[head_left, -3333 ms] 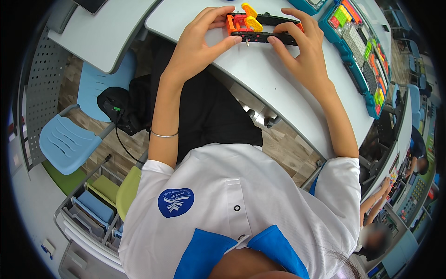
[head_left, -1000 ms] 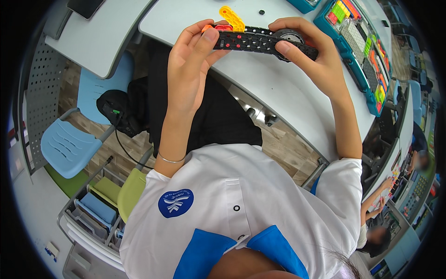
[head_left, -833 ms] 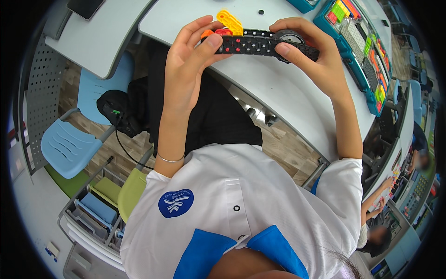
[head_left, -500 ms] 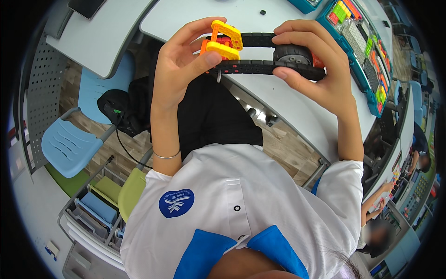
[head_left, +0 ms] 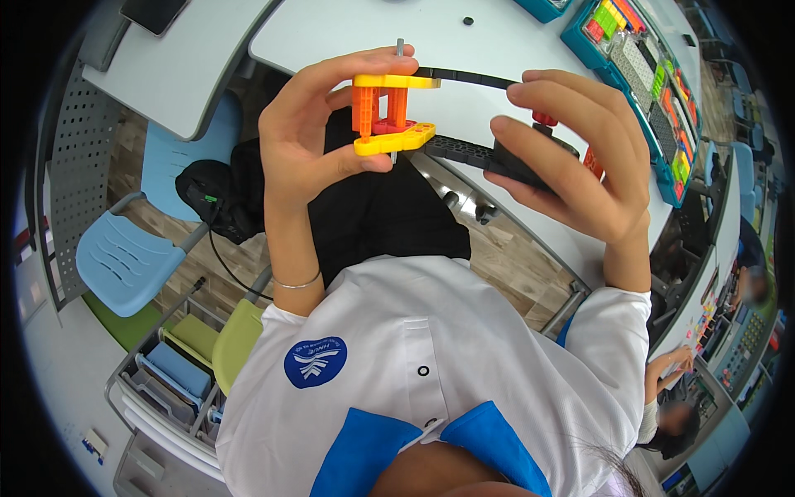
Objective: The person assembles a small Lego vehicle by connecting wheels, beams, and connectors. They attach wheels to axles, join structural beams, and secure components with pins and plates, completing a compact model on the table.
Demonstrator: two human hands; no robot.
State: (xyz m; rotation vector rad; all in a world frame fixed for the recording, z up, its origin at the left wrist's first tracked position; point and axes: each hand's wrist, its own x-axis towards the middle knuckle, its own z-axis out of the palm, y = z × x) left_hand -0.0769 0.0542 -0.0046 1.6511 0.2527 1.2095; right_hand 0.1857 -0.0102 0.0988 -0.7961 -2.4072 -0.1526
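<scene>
Between my hands, above the white table, is a construction-kit model (head_left: pixel 460 150) with long black beams, yellow and orange pieces at its left end and a dark wheel at its right. My left hand (head_left: pixel 319 124) pinches the left end, fingers on the far yellow piece (head_left: pixel 389 81) and thumb at the near yellow piece (head_left: pixel 396 141). A thin grey axle (head_left: pixel 400 47) sticks out past the far yellow piece. My right hand (head_left: pixel 580 141) is closed round the wheel end, which its fingers largely cover; small red parts (head_left: pixel 544 118) show there.
A teal-edged parts tray (head_left: pixel 642 91) with colourful pieces lies on the white table (head_left: pixel 348 33) to the right. A small black piece (head_left: pixel 468 21) rests at the far side. On the left are a blue chair (head_left: pixel 128 261) and a phone (head_left: pixel 155 12). People sit at far right.
The model has been tilted and turned, so the orange pieces between the yellow ones face me more. My right hand has shifted slightly right and nearer, and its fingers cover more of the wheel.
</scene>
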